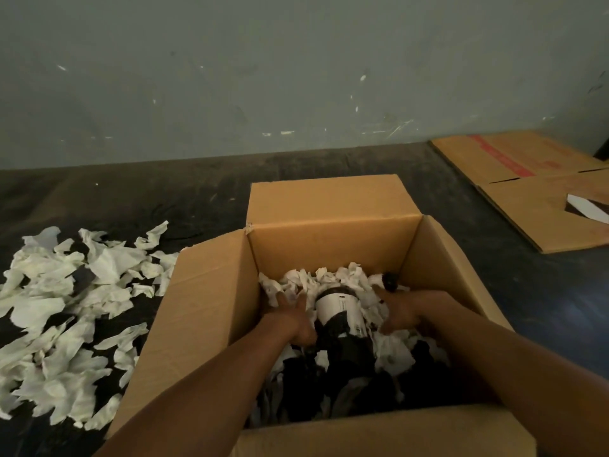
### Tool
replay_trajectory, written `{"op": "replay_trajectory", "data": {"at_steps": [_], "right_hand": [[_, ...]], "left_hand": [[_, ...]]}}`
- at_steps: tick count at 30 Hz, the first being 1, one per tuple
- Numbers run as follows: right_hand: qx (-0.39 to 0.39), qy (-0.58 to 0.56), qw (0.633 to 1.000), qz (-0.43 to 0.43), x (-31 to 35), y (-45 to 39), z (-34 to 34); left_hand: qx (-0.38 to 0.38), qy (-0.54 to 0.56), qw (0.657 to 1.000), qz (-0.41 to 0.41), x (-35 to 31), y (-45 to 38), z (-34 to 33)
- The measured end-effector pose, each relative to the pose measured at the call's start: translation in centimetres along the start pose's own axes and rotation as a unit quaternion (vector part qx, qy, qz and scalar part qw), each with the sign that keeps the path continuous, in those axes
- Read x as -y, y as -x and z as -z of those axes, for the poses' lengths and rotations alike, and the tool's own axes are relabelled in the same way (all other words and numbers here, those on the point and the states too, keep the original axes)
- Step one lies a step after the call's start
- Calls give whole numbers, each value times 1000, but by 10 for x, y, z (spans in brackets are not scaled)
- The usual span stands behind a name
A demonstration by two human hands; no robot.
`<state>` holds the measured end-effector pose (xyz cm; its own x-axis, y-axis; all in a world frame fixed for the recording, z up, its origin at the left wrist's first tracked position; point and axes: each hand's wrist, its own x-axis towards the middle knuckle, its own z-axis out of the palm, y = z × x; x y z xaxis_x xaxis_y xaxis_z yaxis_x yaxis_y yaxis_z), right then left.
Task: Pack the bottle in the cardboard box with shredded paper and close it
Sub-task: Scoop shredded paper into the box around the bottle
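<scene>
Both forearms reach down into the open cardboard box (211, 301), where the left hand (291, 319) lies with fingers spread against the left side of the dark, white-labelled bottle (341, 319) and the right hand (400, 311) curls loosely into the shredded paper (329, 278) on its right; neither hand closes around anything. The bottle lies on its side in the paper, mid-box, with all four flaps standing open and free room above. Loose torn paper (66, 318) covers the dark floor (148, 192) left of the box, and flattened cardboard (534, 179) lies well apart at the far right.
</scene>
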<state>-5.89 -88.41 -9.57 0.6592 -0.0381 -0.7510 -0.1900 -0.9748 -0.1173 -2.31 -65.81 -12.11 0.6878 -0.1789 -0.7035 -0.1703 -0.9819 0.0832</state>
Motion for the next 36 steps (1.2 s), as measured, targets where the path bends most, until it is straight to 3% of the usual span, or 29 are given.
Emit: {"op": "replay_trajectory", "data": {"at_steps": [3,6,7,9,11,13,15,18,24,26,29,32,36], "right_hand": [[12,-35,999,37,-3,13,-14],[-66,-94,992,52,-9,13,1],[-87,-105,990,49,-11,12,7],[-83,-95,991,47,-12,14,12],[-5,-34,998,51,-7,23,4],[91,31,994,47,2,34,-15],[131,75,988,36,7,39,-31],[98,51,993,40,11,53,-29],[-105,-87,989,51,11,75,8],[-187,-91,976,61,24,86,16],[-273,-110,953,67,47,102,18],[-322,-86,941,53,76,117,10],[-384,-68,919,55,131,140,-8]], "left_hand": [[-25,-34,999,19,0,12,3],[-83,12,996,-6,2,32,21],[-62,30,998,-13,2,38,27],[84,107,991,-2,2,49,30],[227,104,968,3,2,58,24],[246,12,969,-14,0,58,9],[179,-69,981,-40,-1,54,-5],[81,-102,990,-51,0,50,-14],[9,-39,998,-52,10,70,13],[-69,-19,994,-77,13,80,27],[-228,34,966,-115,21,103,44],[-353,20,924,-147,39,133,49],[-410,4,900,-146,82,170,42]]}}
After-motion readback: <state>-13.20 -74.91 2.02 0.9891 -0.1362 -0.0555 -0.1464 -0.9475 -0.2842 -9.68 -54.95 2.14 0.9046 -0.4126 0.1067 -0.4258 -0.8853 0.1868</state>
